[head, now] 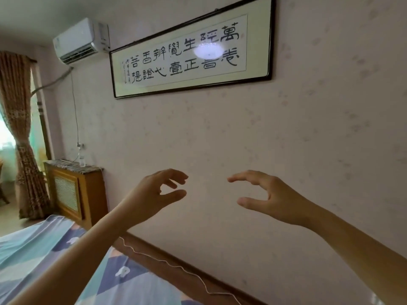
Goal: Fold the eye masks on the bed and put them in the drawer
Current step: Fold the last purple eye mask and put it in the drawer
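Note:
Both my hands are raised in front of the pale wall, well above the bed. My left hand [154, 194] is empty, its fingers curled and apart, thumb below the fingertips. My right hand [266, 195] mirrors it, also empty with fingers apart. A gap of bare wall lies between the two hands. The bed [39, 245], covered with a blue, white and purple patterned sheet, fills the lower left corner. No eye mask and no drawer are in view.
A wooden headboard edge [176, 258] with a thin white cable [182, 268] runs along the wall. A wooden radiator cabinet [74, 194] stands at the left past the bed, beside a brown curtain [19, 137]. A framed calligraphy [189, 51] and an air conditioner [81, 40] hang high up.

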{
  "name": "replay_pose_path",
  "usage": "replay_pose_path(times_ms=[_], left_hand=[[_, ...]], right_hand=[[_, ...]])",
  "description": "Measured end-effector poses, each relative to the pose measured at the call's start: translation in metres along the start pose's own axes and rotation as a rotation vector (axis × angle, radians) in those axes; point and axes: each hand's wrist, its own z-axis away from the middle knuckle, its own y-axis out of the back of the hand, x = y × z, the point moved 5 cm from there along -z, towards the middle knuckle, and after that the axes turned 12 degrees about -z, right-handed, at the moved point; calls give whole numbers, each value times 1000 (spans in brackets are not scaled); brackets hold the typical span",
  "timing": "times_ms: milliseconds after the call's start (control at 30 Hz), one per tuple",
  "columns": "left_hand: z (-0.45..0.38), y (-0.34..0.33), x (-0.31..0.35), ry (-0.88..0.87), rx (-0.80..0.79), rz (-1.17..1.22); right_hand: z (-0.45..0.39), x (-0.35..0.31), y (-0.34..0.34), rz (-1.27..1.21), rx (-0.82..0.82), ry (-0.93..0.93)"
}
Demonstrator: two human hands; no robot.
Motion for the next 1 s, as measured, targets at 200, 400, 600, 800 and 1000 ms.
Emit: replay_pose_path(times_ms=[200,400,600,800,1000], left_hand=[[-74,-46,-32,-18,31,62],[-172,-119,-62,-15,40,71],[-270,-182,-100,75,15,39],[-322,-207,-154,196,5,-22],[-358,-216,-235,343,49,-79]], right_hand=[[-56,71,18,13,0,-9],[-118,174,53,23,-20,-5],[-197,283,94,-7,-86,-9],[-289,356,88,-97,-153,52],[-393,404,41,-175,-237,171]])
